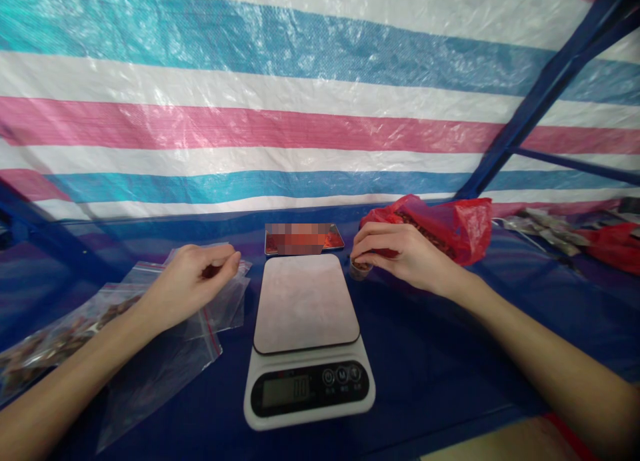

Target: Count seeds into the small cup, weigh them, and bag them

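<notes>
On the right, my right hand [395, 247] has its fingers closed at the top of a small clear cup [361, 272] filled with brown bits. The fingertips cover part of the cup's rim. My left hand [197, 277] is curled over clear zip bags [165, 354], thumb and forefinger meeting, with nothing visible in them. Between the hands stands a white kitchen scale [307, 304] with a bare weighing plate; its display [286, 391] appears to read 0.0. Just behind my right hand lies an opened red plastic bag [467, 231] holding brown bits.
Behind the scale lies a phone-like flat object [335, 237] with a reddish, partly blurred screen. Filled clear bags [65, 341] lie at the left. Blue metal bars [530, 94] and a striped tarp [300, 127] close off the back. Crumpled bags [545, 231] lie far right.
</notes>
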`<state>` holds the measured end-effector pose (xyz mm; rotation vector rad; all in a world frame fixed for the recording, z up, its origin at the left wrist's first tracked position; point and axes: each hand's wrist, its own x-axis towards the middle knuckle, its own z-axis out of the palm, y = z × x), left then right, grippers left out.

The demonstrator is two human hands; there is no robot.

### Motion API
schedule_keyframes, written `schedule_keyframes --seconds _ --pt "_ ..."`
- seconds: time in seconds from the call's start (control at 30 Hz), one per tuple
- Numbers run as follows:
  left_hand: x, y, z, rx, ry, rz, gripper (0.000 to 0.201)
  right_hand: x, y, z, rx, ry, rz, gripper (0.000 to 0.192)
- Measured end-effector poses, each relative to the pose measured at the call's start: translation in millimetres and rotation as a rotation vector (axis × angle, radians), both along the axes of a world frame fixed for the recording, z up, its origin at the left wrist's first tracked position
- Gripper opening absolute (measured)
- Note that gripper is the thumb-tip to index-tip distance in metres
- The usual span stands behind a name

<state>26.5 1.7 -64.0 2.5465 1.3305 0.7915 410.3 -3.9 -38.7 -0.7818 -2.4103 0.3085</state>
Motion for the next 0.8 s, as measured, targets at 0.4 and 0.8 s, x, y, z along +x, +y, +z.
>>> schedule_keyframes --seconds 0.4,0.8 --pt "-0.8 -1.3 0.3 0.001 0.008 0.000 0.054 1.0 0.0 -1.3 -0.003 0.008 -0.003 0.010" --pt "-0.3 -0.3 1.1 0.001 0.011 0.003 0.053 0.8 1.2 -2.5 0.050 0.051 -0.087 0.020"
